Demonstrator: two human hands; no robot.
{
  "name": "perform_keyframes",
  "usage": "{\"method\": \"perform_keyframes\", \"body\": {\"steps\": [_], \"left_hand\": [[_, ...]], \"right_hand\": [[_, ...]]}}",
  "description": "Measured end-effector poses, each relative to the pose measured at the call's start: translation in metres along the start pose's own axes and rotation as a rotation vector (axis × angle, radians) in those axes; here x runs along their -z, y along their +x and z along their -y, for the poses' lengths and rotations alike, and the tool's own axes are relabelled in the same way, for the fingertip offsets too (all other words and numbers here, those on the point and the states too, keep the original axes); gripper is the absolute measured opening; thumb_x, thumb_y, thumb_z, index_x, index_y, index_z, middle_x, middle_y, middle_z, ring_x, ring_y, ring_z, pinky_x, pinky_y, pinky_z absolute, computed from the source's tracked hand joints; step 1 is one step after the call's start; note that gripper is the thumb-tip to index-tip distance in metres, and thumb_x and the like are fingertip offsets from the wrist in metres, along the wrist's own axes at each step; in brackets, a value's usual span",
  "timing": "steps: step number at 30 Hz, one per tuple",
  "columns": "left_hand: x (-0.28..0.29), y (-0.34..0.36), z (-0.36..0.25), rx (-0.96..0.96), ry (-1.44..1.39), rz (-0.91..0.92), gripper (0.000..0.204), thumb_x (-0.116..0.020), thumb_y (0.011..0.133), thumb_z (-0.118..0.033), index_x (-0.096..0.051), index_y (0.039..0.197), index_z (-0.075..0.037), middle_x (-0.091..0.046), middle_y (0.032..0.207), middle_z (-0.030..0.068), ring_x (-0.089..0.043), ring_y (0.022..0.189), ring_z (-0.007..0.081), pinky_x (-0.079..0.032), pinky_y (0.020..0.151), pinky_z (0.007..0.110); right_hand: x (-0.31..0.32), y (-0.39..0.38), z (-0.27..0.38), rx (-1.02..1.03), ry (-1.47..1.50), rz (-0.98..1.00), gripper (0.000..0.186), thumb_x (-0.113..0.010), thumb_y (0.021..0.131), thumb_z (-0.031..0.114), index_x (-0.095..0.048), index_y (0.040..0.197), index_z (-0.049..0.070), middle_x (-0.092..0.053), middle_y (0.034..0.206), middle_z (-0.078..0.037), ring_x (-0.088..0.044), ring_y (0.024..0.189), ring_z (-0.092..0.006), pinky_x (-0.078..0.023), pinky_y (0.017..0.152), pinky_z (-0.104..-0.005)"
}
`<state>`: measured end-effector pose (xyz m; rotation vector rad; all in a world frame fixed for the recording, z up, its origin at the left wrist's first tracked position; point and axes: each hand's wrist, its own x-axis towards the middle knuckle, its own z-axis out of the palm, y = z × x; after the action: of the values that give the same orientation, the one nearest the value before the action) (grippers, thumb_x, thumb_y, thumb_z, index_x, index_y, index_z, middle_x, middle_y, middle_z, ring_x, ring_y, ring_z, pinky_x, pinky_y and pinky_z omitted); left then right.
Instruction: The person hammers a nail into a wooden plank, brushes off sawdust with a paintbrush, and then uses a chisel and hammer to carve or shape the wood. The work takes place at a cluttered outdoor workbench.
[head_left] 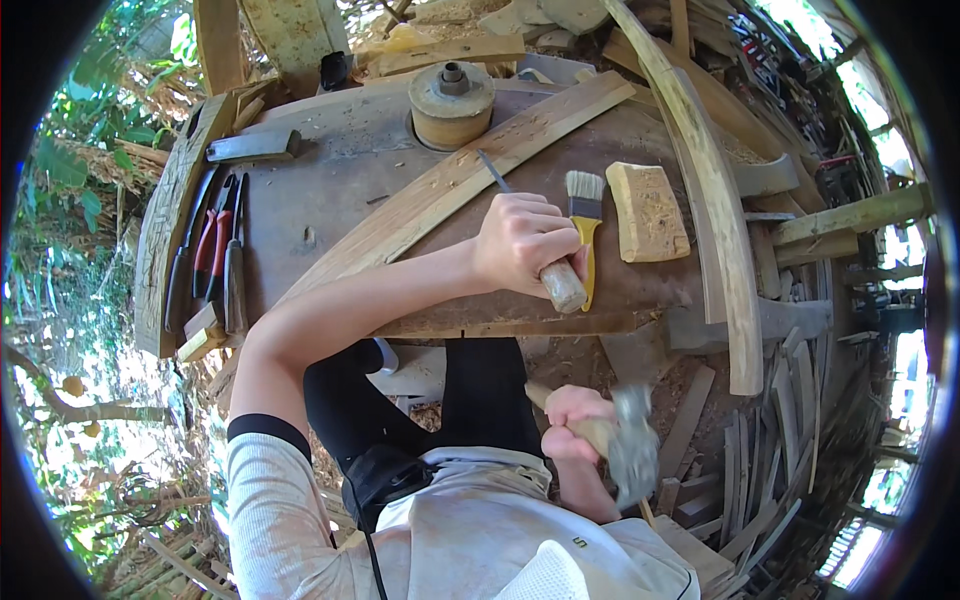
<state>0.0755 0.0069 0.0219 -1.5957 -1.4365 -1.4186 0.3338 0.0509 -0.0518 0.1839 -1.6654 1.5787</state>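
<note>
My left hand (522, 238) is closed round the wooden handle of a chisel (564, 288). The narrow metal blade points away from me, its tip over a long wooden plank (420, 205) lying slantwise on the workbench. Lower down, to the right of my lap, my right hand (577, 420) grips the wooden handle of a hammer (634, 445). Its metal head is smeared by motion and stands apart from the chisel. Just right of my left hand lies a paintbrush (588, 225) with a yellow handle, and beside that a short wood block (648, 212).
The workbench (300, 200) carries a round wooden piece with a metal centre (452, 105) at its far side. Red-handled pliers (212, 240) and other tools lie at the left edge. A long curved wooden strip (715, 200) borders the right. Scrap wood (790, 390) is piled beyond.
</note>
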Motion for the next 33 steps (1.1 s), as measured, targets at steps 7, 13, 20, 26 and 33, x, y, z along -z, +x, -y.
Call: {"method": "perform_keyframes", "body": {"steps": [7,13,20,26,33], "left_hand": [[-0.002,-0.007,0.0,-0.007,-0.013,0.036,0.031,-0.072,0.068,-0.005,-0.044,0.057,-0.012,-0.041,0.05,0.0013,-0.044,0.041,0.0202,-0.034,0.042,0.032],[-0.004,-0.01,0.0,-0.014,-0.02,0.066,0.029,-0.072,0.067,-0.006,-0.045,0.057,-0.012,-0.042,0.051,0.0006,-0.045,0.043,0.0188,-0.034,0.043,0.032],[-0.006,-0.013,0.0,-0.017,-0.023,0.11,0.031,-0.076,0.068,-0.008,-0.047,0.057,-0.013,-0.043,0.052,-0.0002,-0.047,0.045,0.0187,-0.035,0.044,0.032],[-0.006,-0.021,0.005,-0.008,0.0,0.221,0.021,-0.077,0.058,-0.026,-0.059,0.065,-0.019,-0.057,0.061,-0.0045,-0.06,0.056,0.017,-0.043,0.051,0.032],[-0.007,-0.023,0.005,0.029,-0.011,0.219,0.022,-0.077,0.058,-0.027,-0.058,0.065,-0.018,-0.056,0.06,-0.0038,-0.059,0.055,0.0181,-0.043,0.051,0.033]], "right_hand": [[0.005,-0.02,-0.005,-0.21,-0.105,-0.004,0.068,-0.044,0.096,0.076,-0.044,0.098,0.008,-0.046,0.063,-0.002,-0.044,0.048,-0.0117,-0.033,0.042,-0.0264],[0.017,-0.023,-0.012,-0.214,-0.262,0.105,0.063,-0.043,0.1,0.07,-0.042,0.098,0.008,-0.045,0.063,-0.003,-0.045,0.049,-0.0127,-0.036,0.044,-0.0265],[0.022,-0.03,-0.026,-0.283,-0.266,0.144,0.062,-0.043,0.1,0.07,-0.042,0.098,0.008,-0.045,0.064,-0.004,-0.043,0.047,-0.0121,-0.035,0.042,-0.0266],[0.006,-0.025,-0.013,-0.395,-0.107,-0.019,0.064,-0.046,0.098,0.072,-0.043,0.098,0.007,-0.047,0.067,-0.004,-0.043,0.048,-0.0119,-0.036,0.043,-0.0261],[0.011,-0.013,0.0,-0.655,-0.136,0.023,0.063,-0.047,0.098,0.072,-0.044,0.094,0.009,-0.049,0.069,-0.004,-0.046,0.049,-0.0114,-0.038,0.044,-0.0255]]}}
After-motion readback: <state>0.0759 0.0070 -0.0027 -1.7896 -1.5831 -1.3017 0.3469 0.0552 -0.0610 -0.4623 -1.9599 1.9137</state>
